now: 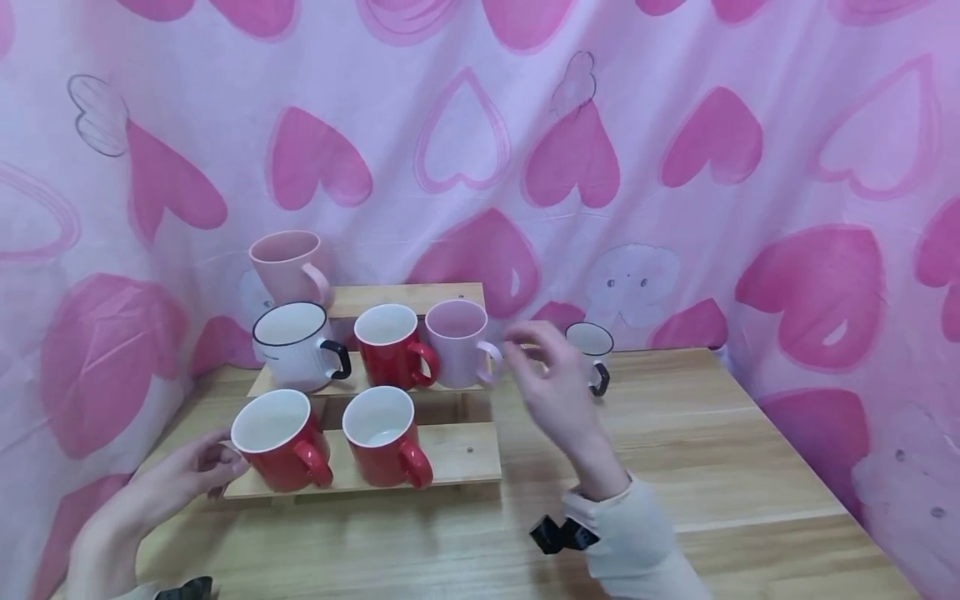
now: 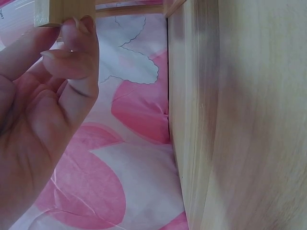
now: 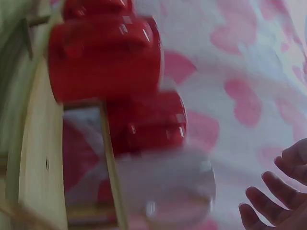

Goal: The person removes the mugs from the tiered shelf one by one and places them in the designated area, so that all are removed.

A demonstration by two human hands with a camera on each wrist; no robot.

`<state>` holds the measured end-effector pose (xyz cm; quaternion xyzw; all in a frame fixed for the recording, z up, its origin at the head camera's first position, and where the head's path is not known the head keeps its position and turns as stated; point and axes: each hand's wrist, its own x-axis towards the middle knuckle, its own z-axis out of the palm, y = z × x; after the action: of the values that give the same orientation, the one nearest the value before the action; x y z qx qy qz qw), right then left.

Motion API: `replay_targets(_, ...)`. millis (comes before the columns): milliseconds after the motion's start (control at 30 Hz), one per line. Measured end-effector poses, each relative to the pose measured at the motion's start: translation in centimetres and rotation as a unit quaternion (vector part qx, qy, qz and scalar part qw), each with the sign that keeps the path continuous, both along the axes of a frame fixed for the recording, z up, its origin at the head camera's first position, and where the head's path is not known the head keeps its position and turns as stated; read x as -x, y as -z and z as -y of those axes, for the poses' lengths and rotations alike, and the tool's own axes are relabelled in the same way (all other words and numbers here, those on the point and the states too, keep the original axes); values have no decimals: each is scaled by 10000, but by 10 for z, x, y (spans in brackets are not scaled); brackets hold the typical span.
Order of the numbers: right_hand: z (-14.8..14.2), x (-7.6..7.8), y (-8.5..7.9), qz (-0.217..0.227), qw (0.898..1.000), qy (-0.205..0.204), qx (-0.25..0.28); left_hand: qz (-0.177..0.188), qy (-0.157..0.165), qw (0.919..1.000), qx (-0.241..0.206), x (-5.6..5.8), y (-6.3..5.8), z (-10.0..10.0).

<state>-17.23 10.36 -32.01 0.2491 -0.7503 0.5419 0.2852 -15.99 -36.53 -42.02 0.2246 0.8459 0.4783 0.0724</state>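
Observation:
A tiered wooden rack (image 1: 465, 454) holds several mugs. At its lower left end my left hand (image 1: 180, 475) grips the wood; the left wrist view shows the fingertips against the end of a slat (image 2: 72, 12). On the bottom tier stand two red mugs, the left one (image 1: 281, 442) close to that hand and another (image 1: 382, 437) to its right. The middle tier bears a white mug with black handle (image 1: 292, 346), a red mug (image 1: 386, 346) and a lavender mug (image 1: 456, 346). My right hand (image 1: 555, 400), empty with loosely bent fingers, hovers just right of the lavender mug's handle.
A pink mug (image 1: 288, 267) stands on the top tier at the left. Behind my right hand, a white mug with black rim (image 1: 590, 342) stands on the wooden table (image 1: 712, 467). A pink heart-patterned curtain (image 1: 637, 75) hangs behind and at the sides.

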Motion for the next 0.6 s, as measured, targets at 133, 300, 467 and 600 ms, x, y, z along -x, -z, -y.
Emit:
replay_targets(133, 42, -4, -12, -665, 9912, -470, -1040, -23, -49, 10000, -78, -2, 3, -1)
replay_targets(300, 82, -6, -22, -737, 9800, -1016, -1547, -7, -94, 9999, -141, -2, 8, -2)
replay_targets(467, 113, 2, -26, 63, 9793, -1491, -1369, 4, -132, 9998, -119, -2, 8, -3)
replay_targets(600, 137, 17, -34, 808, 9753, -1712, -1141, -85, -167, 9997, -123, 0, 6, -3)
